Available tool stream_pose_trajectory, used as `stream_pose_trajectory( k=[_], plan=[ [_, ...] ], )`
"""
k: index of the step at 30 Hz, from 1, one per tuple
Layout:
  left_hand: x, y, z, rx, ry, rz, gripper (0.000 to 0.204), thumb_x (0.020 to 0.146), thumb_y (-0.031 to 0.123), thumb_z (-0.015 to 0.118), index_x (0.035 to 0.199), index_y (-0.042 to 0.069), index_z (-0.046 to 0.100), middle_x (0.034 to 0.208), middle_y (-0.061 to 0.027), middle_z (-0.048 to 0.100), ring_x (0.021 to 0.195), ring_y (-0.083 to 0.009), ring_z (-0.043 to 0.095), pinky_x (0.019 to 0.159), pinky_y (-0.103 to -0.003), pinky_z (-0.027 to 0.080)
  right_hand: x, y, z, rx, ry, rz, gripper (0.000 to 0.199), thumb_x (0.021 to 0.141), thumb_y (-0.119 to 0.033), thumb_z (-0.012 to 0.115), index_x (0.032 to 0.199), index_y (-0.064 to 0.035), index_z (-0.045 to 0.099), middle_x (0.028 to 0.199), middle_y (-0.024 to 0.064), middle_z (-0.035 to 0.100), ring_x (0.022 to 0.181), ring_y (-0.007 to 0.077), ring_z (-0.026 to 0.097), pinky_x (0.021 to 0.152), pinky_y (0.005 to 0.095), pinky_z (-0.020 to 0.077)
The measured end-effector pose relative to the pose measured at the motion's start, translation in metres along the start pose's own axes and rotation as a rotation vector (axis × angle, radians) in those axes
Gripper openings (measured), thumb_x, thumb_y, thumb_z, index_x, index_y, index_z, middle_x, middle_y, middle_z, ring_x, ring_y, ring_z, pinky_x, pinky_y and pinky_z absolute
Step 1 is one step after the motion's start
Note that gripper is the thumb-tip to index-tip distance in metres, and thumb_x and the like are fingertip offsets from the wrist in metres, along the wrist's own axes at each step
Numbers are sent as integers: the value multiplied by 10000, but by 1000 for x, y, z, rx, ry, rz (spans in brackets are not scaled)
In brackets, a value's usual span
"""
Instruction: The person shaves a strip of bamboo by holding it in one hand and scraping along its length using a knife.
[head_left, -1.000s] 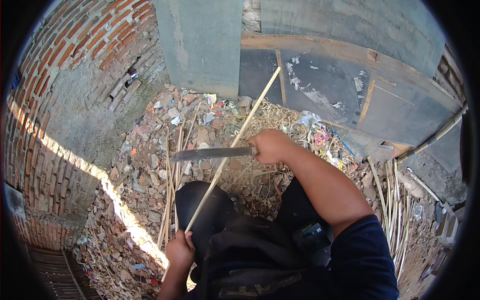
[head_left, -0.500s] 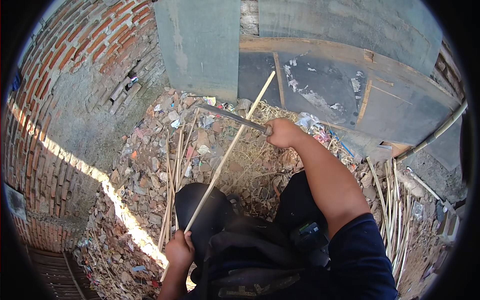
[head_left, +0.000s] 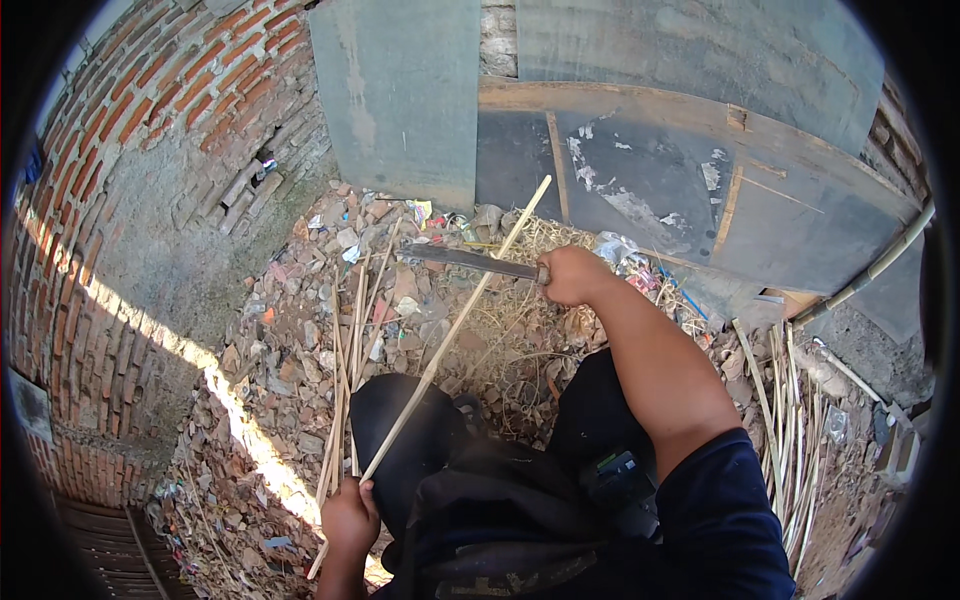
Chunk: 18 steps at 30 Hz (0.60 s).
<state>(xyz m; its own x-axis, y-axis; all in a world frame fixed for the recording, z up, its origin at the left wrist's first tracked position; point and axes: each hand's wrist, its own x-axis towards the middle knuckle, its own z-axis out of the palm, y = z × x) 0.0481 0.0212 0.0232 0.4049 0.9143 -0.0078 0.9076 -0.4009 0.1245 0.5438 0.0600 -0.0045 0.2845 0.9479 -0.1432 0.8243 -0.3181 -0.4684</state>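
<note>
A long pale bamboo strip [head_left: 430, 373] slants from lower left to upper right, passing over my left knee. My left hand [head_left: 350, 517] is closed around its lower part, and the strip's end pokes out below the fist. My right hand [head_left: 577, 276] grips the handle of a machete [head_left: 450, 257], whose dark blade points left. That blade crosses the strip near its upper end; I cannot tell exactly how the edge meets it. Thin shavings [head_left: 500, 325] lie on the ground beneath, between my knees.
Several bamboo strips [head_left: 345, 375] lie on the rubble to the left of my knee. Another bundle of strips [head_left: 790, 430] rests at the right. A brick wall [head_left: 120, 250] rises on the left, and grey panels [head_left: 395, 100] stand ahead. A pole [head_left: 870, 268] leans at the right.
The strip and my left hand have shifted slightly down toward me. The machete blade has come lower and lies more level across the strip. Both hands keep their hold.
</note>
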Motion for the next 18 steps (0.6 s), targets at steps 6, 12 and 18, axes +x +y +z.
stream_pose_trajectory(
  k=[6, 12, 18],
  plan=[
    [-4, -6, -1, -28, -25, -11, 251, 988, 258, 559, 870, 37, 576, 673, -231, 625, 605, -469, 610, 541, -563, 453, -14, -55, -6, -144, -145, -152, 336, 767, -156, 671, 1099, -120, 702, 1045, 159, 715, 1005, 337, 686, 898, 454, 550],
    [-11, -17, -8, -15, -3, 19, 230, 981, 241, 557, 869, 41, 578, 676, -229, 627, 608, -463, 615, 541, -558, 457, 1, 9, -4, 63, 20, 32, 247, 743, -221, 719, 963, -111, 699, 896, 138, 717, 915, 370, 687, 807, 480, 546],
    [-12, -23, -14, -9, -54, -16, 226, 977, 230, 557, 862, 36, 577, 675, -229, 630, 615, -463, 623, 552, -542, 475, -8, -24, -3, -33, -31, -71, 260, 746, -234, 716, 969, -102, 696, 915, 158, 712, 924, 366, 682, 800, 484, 540]
  ],
)
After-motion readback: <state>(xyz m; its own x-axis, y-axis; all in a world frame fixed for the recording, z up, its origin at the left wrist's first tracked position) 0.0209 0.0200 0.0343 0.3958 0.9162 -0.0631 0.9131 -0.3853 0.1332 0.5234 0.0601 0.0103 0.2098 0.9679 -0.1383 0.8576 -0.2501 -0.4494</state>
